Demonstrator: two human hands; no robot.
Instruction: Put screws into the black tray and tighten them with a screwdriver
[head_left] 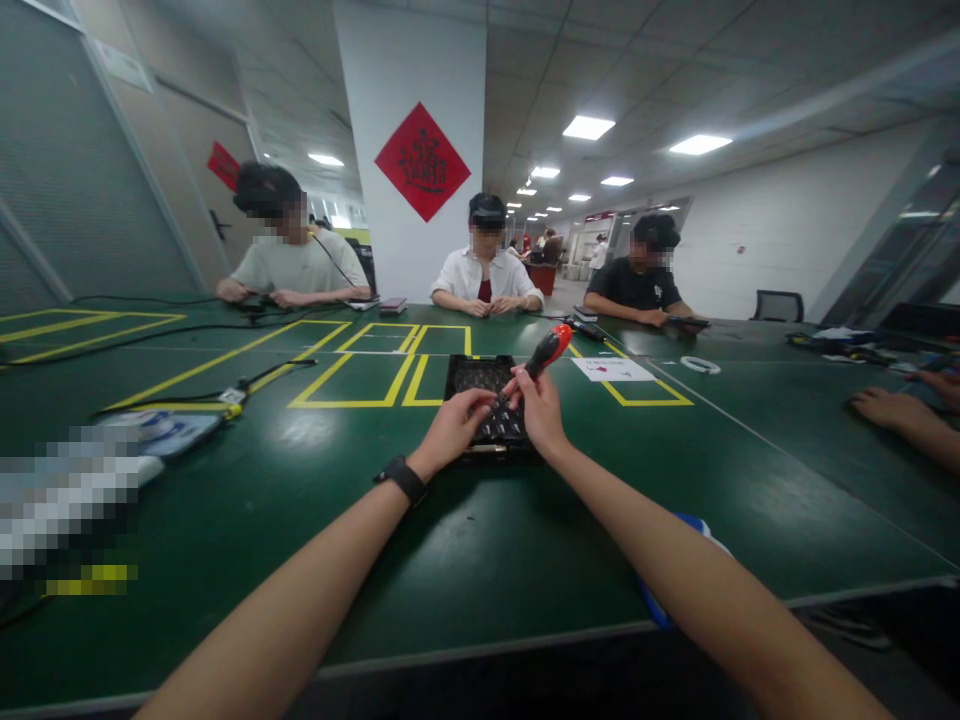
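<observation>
A screwdriver [551, 347] with a red and black handle slants up to the right in my right hand [541, 408], whose fingers are closed around its lower part. My left hand [456, 425], with a dark band at the wrist, has its thumb and fingers pinched close to the screwdriver's lower end; what lies between them is too small to make out. Beneath both hands an open black case [495, 455] rests on the green table [450, 560]. Several small metallic pieces, seemingly bits, sit in its slots, partly covered by my fingers.
Yellow tape outlines [345, 404] mark the table. A printed sheet [611, 370] and a white ring [700, 366] lie beyond my right hand. A blue item [654, 600] is partly under my right forearm. Three people sit opposite; another person's hand [885, 408] rests at right.
</observation>
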